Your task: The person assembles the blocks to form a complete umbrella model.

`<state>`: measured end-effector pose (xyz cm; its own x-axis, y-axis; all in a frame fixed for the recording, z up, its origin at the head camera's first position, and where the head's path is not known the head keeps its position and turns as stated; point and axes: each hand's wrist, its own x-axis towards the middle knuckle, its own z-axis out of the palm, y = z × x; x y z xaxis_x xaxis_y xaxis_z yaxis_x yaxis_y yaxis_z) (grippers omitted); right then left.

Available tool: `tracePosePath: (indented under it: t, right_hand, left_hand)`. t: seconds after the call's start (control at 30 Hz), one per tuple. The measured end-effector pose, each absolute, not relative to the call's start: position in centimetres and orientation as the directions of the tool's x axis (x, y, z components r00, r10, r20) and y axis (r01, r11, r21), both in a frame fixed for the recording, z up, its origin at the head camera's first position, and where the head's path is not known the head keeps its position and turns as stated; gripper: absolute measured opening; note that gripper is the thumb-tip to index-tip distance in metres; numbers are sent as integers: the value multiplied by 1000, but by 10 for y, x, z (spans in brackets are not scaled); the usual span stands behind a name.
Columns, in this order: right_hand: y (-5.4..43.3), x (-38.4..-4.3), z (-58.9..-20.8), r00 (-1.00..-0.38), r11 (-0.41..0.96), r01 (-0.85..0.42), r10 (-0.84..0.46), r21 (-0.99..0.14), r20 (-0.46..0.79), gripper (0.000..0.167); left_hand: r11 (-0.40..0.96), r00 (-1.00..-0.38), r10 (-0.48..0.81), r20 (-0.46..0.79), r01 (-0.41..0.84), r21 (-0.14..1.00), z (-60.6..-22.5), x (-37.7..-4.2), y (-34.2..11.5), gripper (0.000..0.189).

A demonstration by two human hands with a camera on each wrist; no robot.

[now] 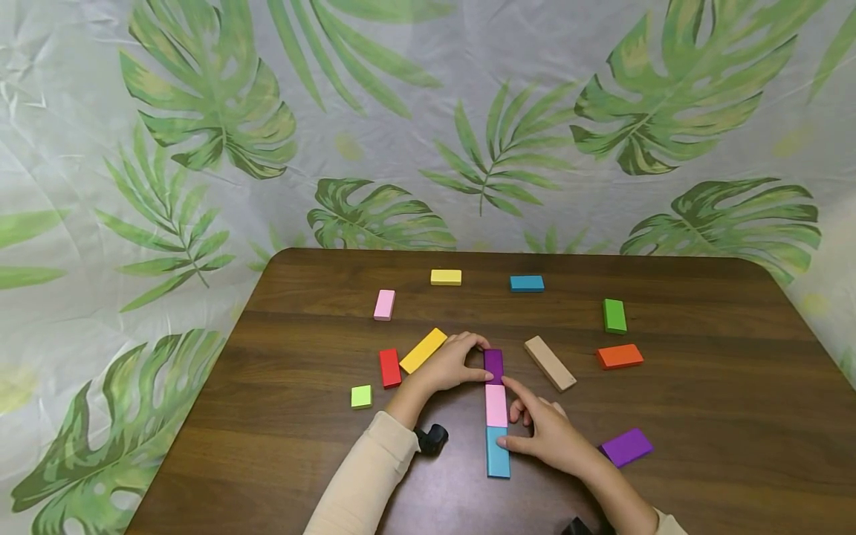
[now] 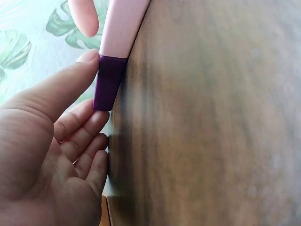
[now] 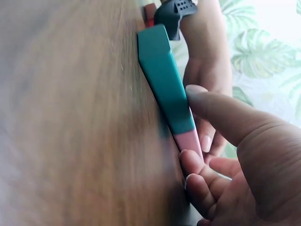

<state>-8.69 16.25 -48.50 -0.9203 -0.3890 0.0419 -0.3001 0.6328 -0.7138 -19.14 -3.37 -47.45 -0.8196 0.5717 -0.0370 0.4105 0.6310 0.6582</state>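
Note:
Three flat blocks lie end to end in a line in the head view: a dark purple block (image 1: 493, 362) at the far end, a pink block (image 1: 495, 406) in the middle and a light blue block (image 1: 498, 462) nearest. My left hand (image 1: 455, 364) pinches the purple block lengthwise, fingers at its far end and thumb by the joint with the pink one. My right hand (image 1: 551, 435) rests its thumb on the light blue block, while its extended index finger reaches the purple-pink joint. Its other fingers curl beside the pink block, as the right wrist view shows.
Left of the line lie a yellow block (image 1: 423, 351), a red block (image 1: 390, 368) and a lime square (image 1: 361, 397). To the right are a tan block (image 1: 550, 363), an orange block (image 1: 620, 357) and a purple block (image 1: 626, 447). Several more blocks lie farther back.

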Motion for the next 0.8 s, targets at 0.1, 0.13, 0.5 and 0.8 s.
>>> tracePosePath:
  t: [0.1, 0.13, 0.5, 0.8]
  right_hand:
    - [163, -89, -484, -916, 635, -300, -401, -711, 29, 83]
    - [163, -90, -483, -914, 636, -300, -405, -711, 25, 83]
    - [164, -93, -482, -905, 640, -306, -426, -705, 6, 81]
    - [164, -92, -482, -909, 640, -297, -418, -709, 3, 81]
  left_hand:
    - [629, -819, 573, -35, 412, 659, -475, -192, -34, 46]
    - [628, -819, 573, -34, 412, 661, -475, -192, -34, 46]
    - [609, -816, 578, -25, 412, 678, -475, -193, -35, 44]
    - [499, -860, 502, 96, 378, 780, -472, -191, -40, 42]
